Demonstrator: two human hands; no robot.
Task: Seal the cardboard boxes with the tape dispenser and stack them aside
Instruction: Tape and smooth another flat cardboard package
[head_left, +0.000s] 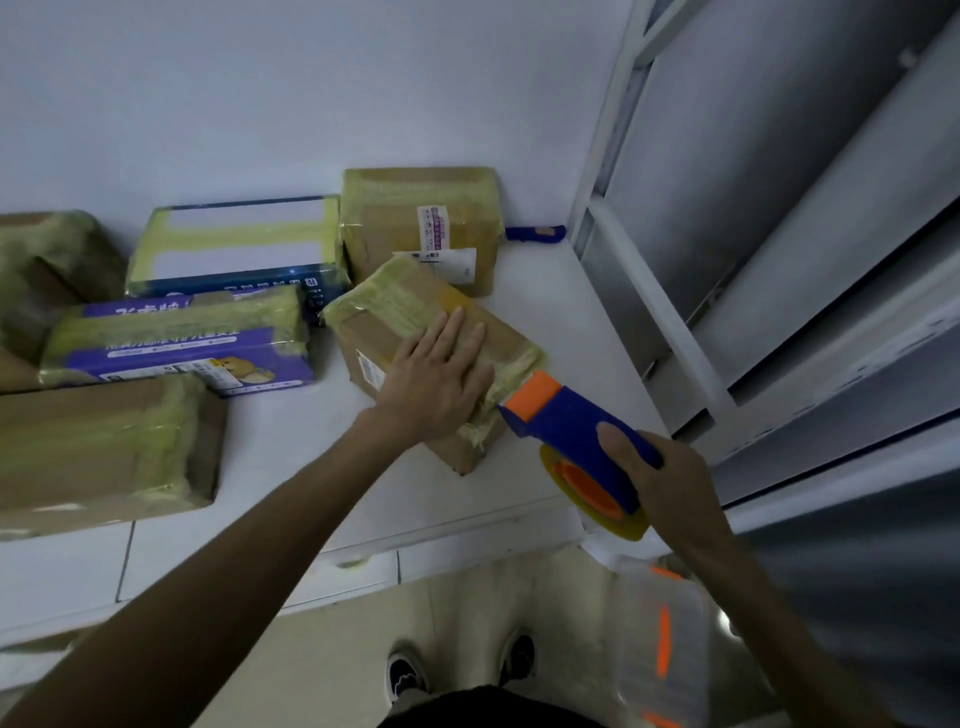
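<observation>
Pressing flat on the small cardboard box (415, 332) at frame centre, the left hand (436, 379) lies open-fingered while the right hand (670, 478) grips the tape dispenser (576, 441) at its lower-right corner; taping looks underway, and next likely comes tearing off the strip.

Brown cardboard box (415, 332), yellow-taped, angled at frame centre; blue-orange tape dispenser (566, 421) nose at its lower-right edge.

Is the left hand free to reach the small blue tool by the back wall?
Probably not: the left hand lies flat on the box, and a taller box blocks the blue tool.
</observation>
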